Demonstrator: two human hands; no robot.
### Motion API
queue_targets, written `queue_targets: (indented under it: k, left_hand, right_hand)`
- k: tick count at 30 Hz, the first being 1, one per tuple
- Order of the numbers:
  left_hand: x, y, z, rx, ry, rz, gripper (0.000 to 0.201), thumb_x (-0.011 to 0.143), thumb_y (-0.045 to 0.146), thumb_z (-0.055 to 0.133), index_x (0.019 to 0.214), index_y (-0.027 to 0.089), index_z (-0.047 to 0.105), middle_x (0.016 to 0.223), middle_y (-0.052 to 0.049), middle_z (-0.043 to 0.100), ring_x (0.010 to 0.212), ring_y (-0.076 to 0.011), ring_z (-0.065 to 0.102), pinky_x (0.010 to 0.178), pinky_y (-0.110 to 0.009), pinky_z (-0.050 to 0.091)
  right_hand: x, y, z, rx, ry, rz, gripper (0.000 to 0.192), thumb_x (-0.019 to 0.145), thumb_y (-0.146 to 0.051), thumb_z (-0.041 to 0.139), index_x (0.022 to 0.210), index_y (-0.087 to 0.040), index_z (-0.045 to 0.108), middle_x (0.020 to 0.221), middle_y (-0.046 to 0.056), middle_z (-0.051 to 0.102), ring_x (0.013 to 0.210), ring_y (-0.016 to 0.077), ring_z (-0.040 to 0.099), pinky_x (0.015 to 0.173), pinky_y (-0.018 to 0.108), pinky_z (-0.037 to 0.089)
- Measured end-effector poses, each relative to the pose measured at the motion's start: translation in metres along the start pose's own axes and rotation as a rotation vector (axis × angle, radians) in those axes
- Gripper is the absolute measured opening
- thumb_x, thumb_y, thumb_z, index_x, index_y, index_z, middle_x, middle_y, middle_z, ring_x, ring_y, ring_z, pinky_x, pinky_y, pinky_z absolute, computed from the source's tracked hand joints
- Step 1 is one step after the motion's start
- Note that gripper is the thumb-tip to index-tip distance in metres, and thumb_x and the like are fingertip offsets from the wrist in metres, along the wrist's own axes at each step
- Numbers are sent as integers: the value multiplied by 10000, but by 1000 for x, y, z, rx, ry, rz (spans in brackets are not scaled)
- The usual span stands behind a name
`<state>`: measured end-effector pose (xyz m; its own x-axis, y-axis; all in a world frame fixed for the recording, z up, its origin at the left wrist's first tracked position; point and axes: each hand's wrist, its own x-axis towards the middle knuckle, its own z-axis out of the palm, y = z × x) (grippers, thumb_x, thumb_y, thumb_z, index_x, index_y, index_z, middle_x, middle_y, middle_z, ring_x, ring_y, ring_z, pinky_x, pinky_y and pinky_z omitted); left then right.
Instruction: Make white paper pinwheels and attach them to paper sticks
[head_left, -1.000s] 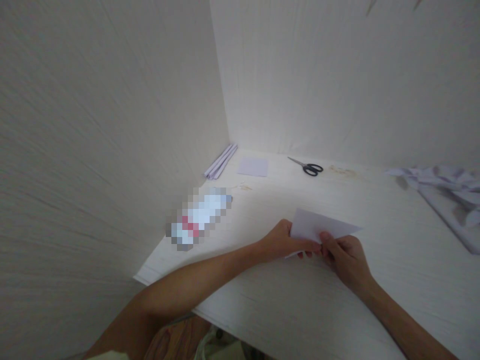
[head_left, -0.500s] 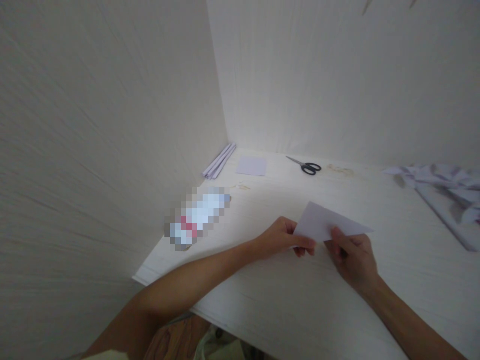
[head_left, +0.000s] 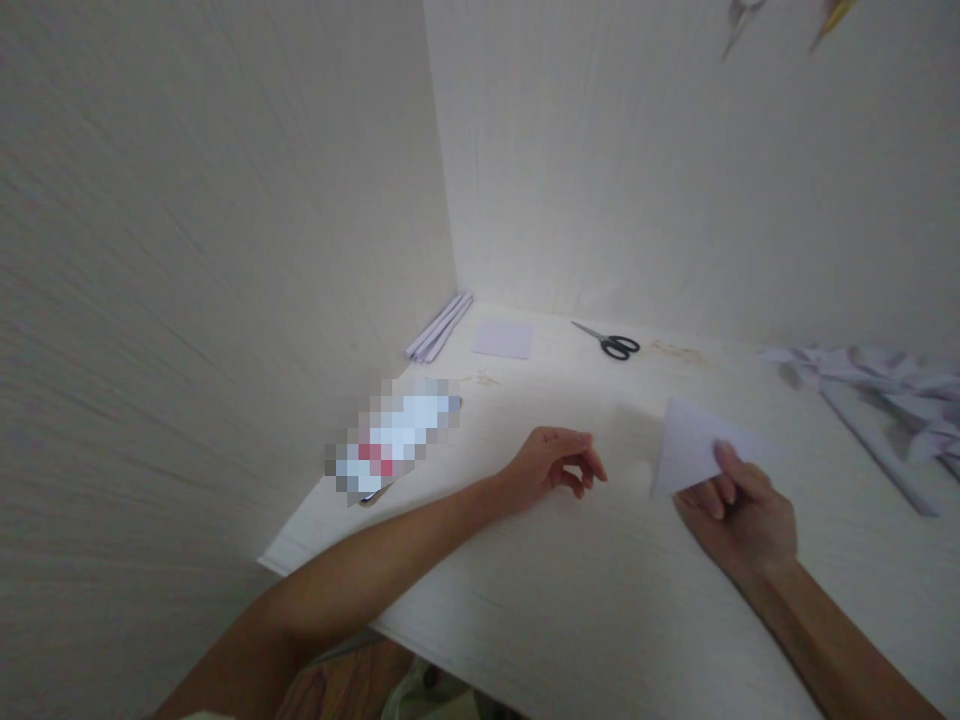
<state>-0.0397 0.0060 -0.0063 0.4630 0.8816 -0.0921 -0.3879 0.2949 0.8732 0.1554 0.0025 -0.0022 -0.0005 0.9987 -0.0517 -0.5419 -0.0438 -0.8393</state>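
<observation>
Pinched between the thumb and fingers of my right hand [head_left: 750, 505] is a white sheet of paper [head_left: 690, 450], raised above the white table [head_left: 570, 590]. The sheet tapers towards the right, and part of it is hidden behind my thumb. My left hand [head_left: 555, 460] hovers to the left of the sheet, apart from it. Its fingers are loosely curled and apart, with nothing between them.
Black-handled scissors [head_left: 611, 342] lie near the back wall, right of a flat paper square [head_left: 503, 339]. Rolled paper sticks [head_left: 441, 328] rest in the corner. A blurred-out phone [head_left: 397, 435] is at the left. Folded white paper pieces [head_left: 877, 375] and a paper stick [head_left: 877, 452] lie at the right.
My left hand has let go of the sheet and drawn slightly left. My right hand has carried the sheet to the right. The view has tilted slightly.
</observation>
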Motion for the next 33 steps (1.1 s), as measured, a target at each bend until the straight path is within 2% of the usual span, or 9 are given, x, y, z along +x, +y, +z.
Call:
queue_targets:
  k: [3,7,10,13,16,20,25,29,33]
  left_hand:
    - [-1,0,6,85,-56,13,456,577,547,570,610,92,566,601,-40,554,490,-81,487,388,-194,384]
    - [-1,-5,11,229,59,38,359,532,448,657,583,115,532,475,27,497,393,-47,428,354,-173,334]
    - [2,-8,9,233,172,99,312,543,392,666,543,119,516,422,45,474,351,-30,393,345,-167,300]
    - [5,-8,5,122,303,139,295,546,366,667,532,126,497,424,45,486,349,-33,414,350,-166,309]
    - [8,-8,3,39,358,125,296,518,349,686,539,130,487,455,44,501,367,-39,442,367,-171,338]
    - [7,-9,3,88,292,84,271,532,321,680,537,131,488,458,38,506,366,-51,444,365,-182,335]
    - [5,-9,3,172,183,46,206,555,285,664,592,124,542,520,26,536,439,-60,465,431,-191,339]
    - [5,-6,6,303,206,69,244,598,330,640,539,121,529,475,31,503,443,-58,435,448,-195,322]
    - [5,-7,7,321,207,86,249,585,325,652,504,125,527,442,36,482,417,-58,411,431,-199,302]
  right_hand:
    - [-5,11,4,-197,-116,106,492,617,-319,668,295,-170,326,241,-49,313,245,37,275,295,214,155]
    - [-7,20,5,-383,-249,152,452,585,-372,686,330,-168,374,279,-61,292,264,33,245,288,208,109]
    - [-5,20,6,-411,-216,-27,368,650,-368,642,426,-164,433,356,-48,389,315,45,322,303,190,193]
    - [-4,20,7,-459,-174,-231,79,724,-268,585,719,-204,537,562,-28,553,404,62,431,369,185,308]
    - [-5,20,5,-627,-247,-290,220,737,-187,544,950,-246,541,721,-9,586,461,75,469,411,199,350]
    - [-5,20,0,-764,-337,-318,166,723,-138,490,824,-200,605,793,26,580,561,104,493,460,220,353]
    - [-5,13,-1,-795,-469,-310,180,721,-152,432,681,-171,606,612,10,539,539,116,457,481,236,313]
    - [-7,7,4,-812,-642,-233,198,702,-194,420,603,-152,587,539,4,495,506,114,429,474,241,281]
    - [-7,6,9,-800,-691,-160,202,690,-221,435,545,-147,555,483,-11,443,456,97,365,446,236,242]
